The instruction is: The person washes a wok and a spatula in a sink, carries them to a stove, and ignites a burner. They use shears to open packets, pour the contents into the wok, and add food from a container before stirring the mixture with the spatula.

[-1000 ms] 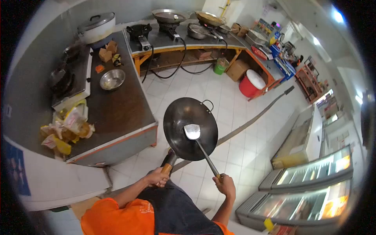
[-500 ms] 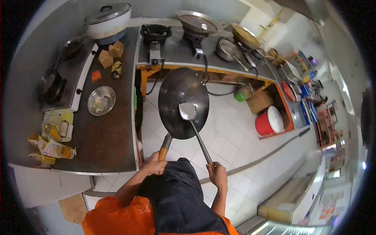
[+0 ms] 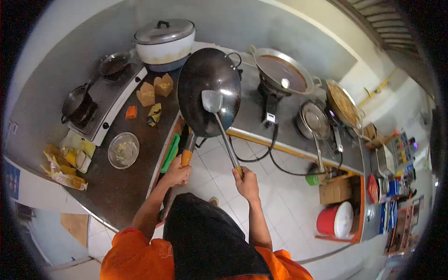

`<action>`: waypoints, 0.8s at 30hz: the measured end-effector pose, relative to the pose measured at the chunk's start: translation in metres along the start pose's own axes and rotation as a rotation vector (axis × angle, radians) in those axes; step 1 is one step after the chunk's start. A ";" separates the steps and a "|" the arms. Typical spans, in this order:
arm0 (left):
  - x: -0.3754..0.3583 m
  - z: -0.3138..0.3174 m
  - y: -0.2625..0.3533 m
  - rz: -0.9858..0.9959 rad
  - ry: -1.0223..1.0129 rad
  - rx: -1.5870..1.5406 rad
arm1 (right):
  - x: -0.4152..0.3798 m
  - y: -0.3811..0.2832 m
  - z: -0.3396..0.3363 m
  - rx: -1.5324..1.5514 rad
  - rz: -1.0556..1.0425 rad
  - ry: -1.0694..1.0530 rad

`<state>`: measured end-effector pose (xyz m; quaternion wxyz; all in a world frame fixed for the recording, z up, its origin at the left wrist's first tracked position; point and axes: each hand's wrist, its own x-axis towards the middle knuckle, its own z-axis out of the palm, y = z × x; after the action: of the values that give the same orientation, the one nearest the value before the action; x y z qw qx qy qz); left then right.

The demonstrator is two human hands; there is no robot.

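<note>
A dark wok (image 3: 196, 79) hangs in the air over the corner where the two counters meet. My left hand (image 3: 178, 171) is closed round its wooden-ended handle. In my right hand (image 3: 246, 184) is the grip of a long metal spatula (image 3: 227, 140), whose wide blade lies against the inside of the wok. The wok covers most of a burner behind it. To its left, two brown paper boxes (image 3: 146, 94), an orange packet (image 3: 131, 112) and a metal bowl (image 3: 123, 150) with bits of food stand on the dark counter (image 3: 105, 191).
A large lidded pot (image 3: 165, 46) stands at the back. On the left is a two-burner stove (image 3: 112, 107) with pans. A wide pan of dark liquid (image 3: 283, 72) and a pan of yellowish content (image 3: 343, 102) stand on the right counter. Below is a red bucket (image 3: 328, 220).
The view has turned and come nearer the counters. The wok, with the spatula in it, has gone from above the floor to above the counter corner. Both hands keep their hold.
</note>
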<state>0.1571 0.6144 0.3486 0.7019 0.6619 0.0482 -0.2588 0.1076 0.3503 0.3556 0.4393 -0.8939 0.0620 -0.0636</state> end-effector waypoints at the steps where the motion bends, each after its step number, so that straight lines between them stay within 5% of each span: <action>1: 0.018 0.000 0.011 -0.001 0.021 -0.008 | 0.024 -0.004 -0.004 0.002 -0.009 -0.027; 8: 0.131 -0.014 0.086 0.256 0.165 0.152 | 0.177 -0.011 0.005 0.014 -0.160 0.019; 13: 0.214 -0.051 0.104 0.225 0.170 0.262 | 0.242 -0.017 0.019 0.059 -0.153 0.092; 24: 0.308 -0.083 0.104 0.283 0.005 0.482 | 0.280 -0.049 0.014 -0.138 0.037 0.181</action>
<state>0.4897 0.6002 0.3063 0.5531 0.8106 -0.1060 -0.1604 0.3877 0.3441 0.4026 0.3705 -0.9114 0.1223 -0.1312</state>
